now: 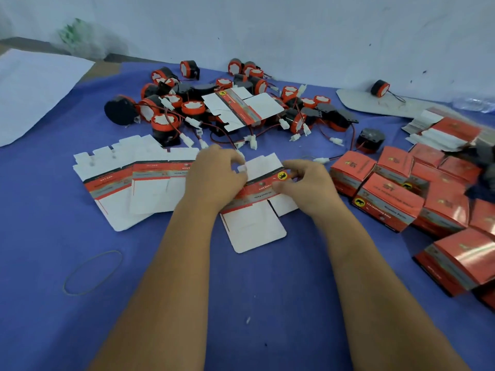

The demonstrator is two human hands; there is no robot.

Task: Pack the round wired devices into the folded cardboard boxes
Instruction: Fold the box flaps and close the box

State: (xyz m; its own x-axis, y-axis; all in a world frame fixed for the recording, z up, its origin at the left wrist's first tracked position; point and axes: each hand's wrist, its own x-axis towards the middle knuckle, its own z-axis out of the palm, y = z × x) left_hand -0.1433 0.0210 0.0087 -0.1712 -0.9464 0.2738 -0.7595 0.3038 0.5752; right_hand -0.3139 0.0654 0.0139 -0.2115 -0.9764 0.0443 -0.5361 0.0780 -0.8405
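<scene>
A flat, unfolded cardboard box point(254, 226), white inside with a red printed band, lies on the blue cloth in front of me. My left hand point(214, 175) pinches its upper left flap. My right hand point(308, 183) grips the red band on its right side. Behind the box lies a heap of round black-and-red wired devices point(187, 108) with white plug connectors. One more flat box point(241, 105) rests on top of that heap. Several folded red boxes point(391, 199) are clustered at the right.
Two more flat box blanks point(128, 183) lie to the left of my hands. A rubber band point(92, 271) sits on the cloth at lower left. A single device point(380, 88) lies by the wall at far right, near a stack of blanks point(450, 132). White paper point(34, 89) covers the far left.
</scene>
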